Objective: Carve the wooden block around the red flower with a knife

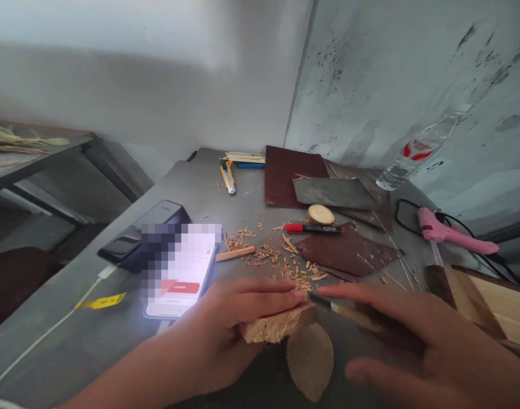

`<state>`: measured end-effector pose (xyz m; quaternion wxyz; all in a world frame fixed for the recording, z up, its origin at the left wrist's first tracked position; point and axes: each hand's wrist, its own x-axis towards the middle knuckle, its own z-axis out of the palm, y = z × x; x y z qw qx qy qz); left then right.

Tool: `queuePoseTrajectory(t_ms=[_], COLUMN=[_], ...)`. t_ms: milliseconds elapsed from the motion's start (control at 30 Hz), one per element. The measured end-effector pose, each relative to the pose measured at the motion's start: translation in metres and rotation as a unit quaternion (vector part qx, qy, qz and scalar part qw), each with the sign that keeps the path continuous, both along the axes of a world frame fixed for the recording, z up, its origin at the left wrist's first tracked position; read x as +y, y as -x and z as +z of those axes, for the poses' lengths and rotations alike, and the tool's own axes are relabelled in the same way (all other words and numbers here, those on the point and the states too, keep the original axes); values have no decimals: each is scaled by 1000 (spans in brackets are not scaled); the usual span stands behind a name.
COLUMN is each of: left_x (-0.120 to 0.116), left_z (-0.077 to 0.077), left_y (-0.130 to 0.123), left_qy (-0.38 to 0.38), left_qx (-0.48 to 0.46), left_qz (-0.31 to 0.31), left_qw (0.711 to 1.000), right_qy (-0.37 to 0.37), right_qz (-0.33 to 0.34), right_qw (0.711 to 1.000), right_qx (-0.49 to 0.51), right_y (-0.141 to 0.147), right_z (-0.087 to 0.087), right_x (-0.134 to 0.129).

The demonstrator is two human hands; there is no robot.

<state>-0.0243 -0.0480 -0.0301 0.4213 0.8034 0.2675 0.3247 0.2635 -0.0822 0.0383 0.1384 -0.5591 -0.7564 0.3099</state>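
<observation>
The wood block sits under the curled fingers of the left hand, gripped firmly, its near face rough. Carving looks partway: loose shavings are scattered on the desk beyond those fingers, while the coarse surface suggests more cutting remains. Just below the left fingertips shows a leaf-shaped piece. The right hand holds a blurred blade tool, index finger stretched along it, thumb apart, its tip close to the left fingertips.
</observation>
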Motion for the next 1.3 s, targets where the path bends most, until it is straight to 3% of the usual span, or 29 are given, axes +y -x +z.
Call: queuePoseTrajectory(t_ms=[133,300,400,500,700,867,1033,1300], left_x=[1,-1,-1,1,-2,-5,-3,7], left_z=[-6,-13,-18,-21,-9,3,6,12], left_y=[5,6,4,4,2,2,-1,-10], left_qy=[-73,-109,-118,-105,-71,-33,-45,-97], left_qx=[43,62,77,122,208,231,263,243], left_qz=[42,88,84,72,-1,-18,15,10], left_qw=[995,988,986,984,976,972,964,965], right_qy=[97,152,142,77,-25,6,36,-8], right_qz=[-5,5,-9,-18,-35,23,50,83], right_qw=[995,981,985,997,997,999,998,996], right_qx=[6,121,100,12,-57,-39,-14,-28], right_y=[5,39,47,35,8,14,20,16], right_z=[-15,-30,-36,-39,-28,-23,-17,17], right_x=[3,5,7,11,16,13,15,8])
